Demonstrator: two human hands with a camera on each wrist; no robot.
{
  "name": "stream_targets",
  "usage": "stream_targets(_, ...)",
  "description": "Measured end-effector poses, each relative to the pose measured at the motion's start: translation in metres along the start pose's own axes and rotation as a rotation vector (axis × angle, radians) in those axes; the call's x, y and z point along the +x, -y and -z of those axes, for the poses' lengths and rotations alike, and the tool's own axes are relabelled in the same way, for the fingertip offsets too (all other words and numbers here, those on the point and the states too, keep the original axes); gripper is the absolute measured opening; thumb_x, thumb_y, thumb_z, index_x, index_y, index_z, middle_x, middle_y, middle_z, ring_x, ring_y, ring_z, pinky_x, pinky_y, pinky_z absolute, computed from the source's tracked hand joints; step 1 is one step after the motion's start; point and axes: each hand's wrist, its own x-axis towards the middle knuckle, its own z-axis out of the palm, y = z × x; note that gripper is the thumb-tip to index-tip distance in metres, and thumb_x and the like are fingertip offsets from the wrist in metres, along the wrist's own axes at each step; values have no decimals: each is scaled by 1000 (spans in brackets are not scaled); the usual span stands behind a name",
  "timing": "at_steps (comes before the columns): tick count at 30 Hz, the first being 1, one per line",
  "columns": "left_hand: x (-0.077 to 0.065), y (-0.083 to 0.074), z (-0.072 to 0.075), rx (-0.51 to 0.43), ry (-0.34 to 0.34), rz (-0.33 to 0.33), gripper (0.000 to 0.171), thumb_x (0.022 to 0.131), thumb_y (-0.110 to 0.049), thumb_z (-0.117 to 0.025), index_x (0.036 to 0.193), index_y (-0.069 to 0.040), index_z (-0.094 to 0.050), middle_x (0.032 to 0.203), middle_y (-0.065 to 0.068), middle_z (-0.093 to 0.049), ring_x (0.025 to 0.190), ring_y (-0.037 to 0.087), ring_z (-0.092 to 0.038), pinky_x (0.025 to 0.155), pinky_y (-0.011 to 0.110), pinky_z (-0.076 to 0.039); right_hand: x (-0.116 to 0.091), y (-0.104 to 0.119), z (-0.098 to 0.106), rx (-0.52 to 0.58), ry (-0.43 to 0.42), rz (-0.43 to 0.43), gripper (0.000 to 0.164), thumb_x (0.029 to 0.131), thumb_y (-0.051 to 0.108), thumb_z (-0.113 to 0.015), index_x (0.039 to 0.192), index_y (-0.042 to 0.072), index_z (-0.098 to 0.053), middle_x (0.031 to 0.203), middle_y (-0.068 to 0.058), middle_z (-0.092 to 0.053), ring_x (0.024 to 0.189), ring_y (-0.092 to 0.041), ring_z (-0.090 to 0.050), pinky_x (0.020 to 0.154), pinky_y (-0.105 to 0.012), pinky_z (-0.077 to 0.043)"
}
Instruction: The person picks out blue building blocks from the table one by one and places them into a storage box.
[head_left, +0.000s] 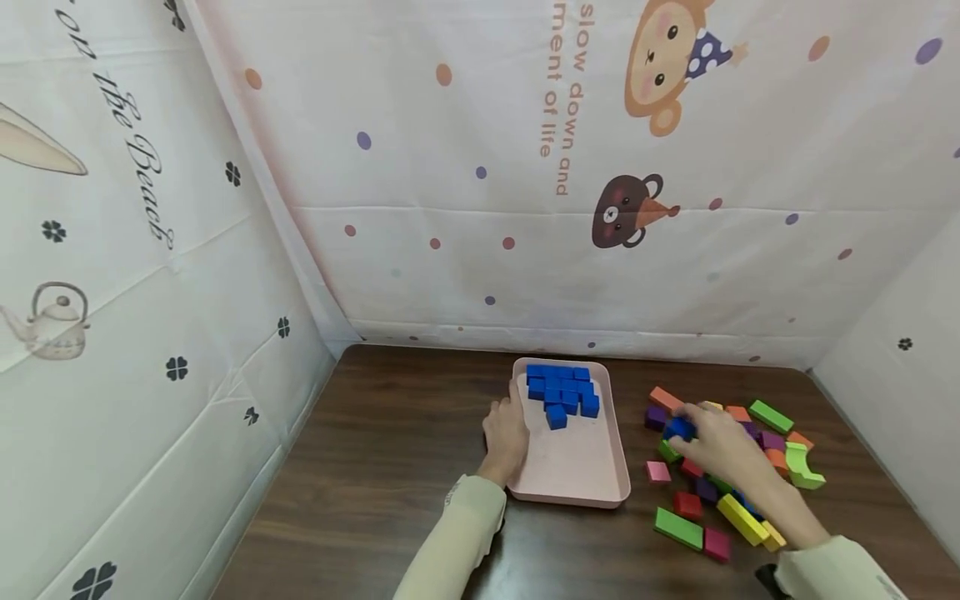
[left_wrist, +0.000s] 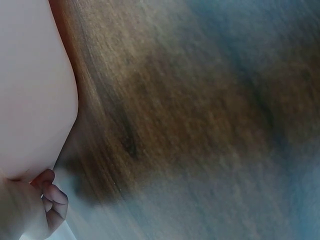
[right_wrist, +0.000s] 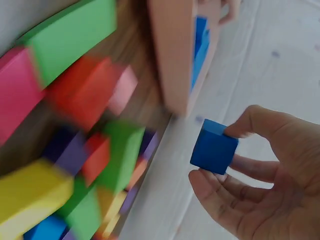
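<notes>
My right hand pinches a blue cube between thumb and fingertips. In the right wrist view the cube is held clear of the coloured blocks. My left hand grips the left side of a pale pink tray. Its curled fingers show at the lower left of the left wrist view. Several blue cubes sit close together in the far part of the tray, one jutting toward the near side.
Loose blocks lie right of the tray, among them a green block, a yellow block, a red cube, a pink block and a light green curved block. Printed white cloth stands behind the dark wood table.
</notes>
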Motion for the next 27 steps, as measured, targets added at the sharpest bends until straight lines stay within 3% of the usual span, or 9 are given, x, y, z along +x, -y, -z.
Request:
stream_targets(6, 0, -1, -3, 17, 1, -5, 64, 92, -14, -75, 147, -10, -43, 89, 7, -71, 82, 21, -64, 61, 35, -55, 37, 38, -14, 43, 33, 151, 37, 80, 8, -81, 111, -6, -68, 99, -21, -68, 77, -22, -61, 71, -46, -62)
stream_targets(13, 4, 3, 0, 22, 9, 6, 65, 93, -15, -74, 149, -10, -42, 91, 7, -72, 84, 21, -65, 66, 35, -58, 79, 72, -27, 35, 203, 242, 34, 81, -1, -81, 112, -6, -69, 108, -25, -71, 91, -29, -70, 78, -46, -63)
stream_targets(20, 12, 7, 1, 12, -12, 12, 68, 91, -14, -77, 149, -10, -41, 92, 8, -72, 87, 23, -66, 68, 37, -59, 110, 79, -45, -30, 421, 331, 31, 84, -5, -77, 114, 4, -73, 114, -15, -72, 103, -27, -67, 90, -46, -60)
stream_targets(24, 11, 4, 0, 43, -14, 20, 70, 89, -15, -78, 149, -12, -42, 94, 8, -74, 89, 23, -68, 68, 38, -59, 118, 76, -55, -80, 402, 389, 31, 79, -11, -76, 107, 2, -74, 108, -16, -74, 100, -28, -68, 88, -44, -60)
stream_targets(27, 7, -2, -1, 65, 16, 12, 70, 89, -16, -78, 149, -11, -42, 95, 7, -74, 90, 22, -68, 68, 37, -59, 117, 73, -61, -118, 390, 364, 30, 79, -11, -76, 106, 0, -75, 110, -19, -74, 106, -34, -70, 88, -47, -60)
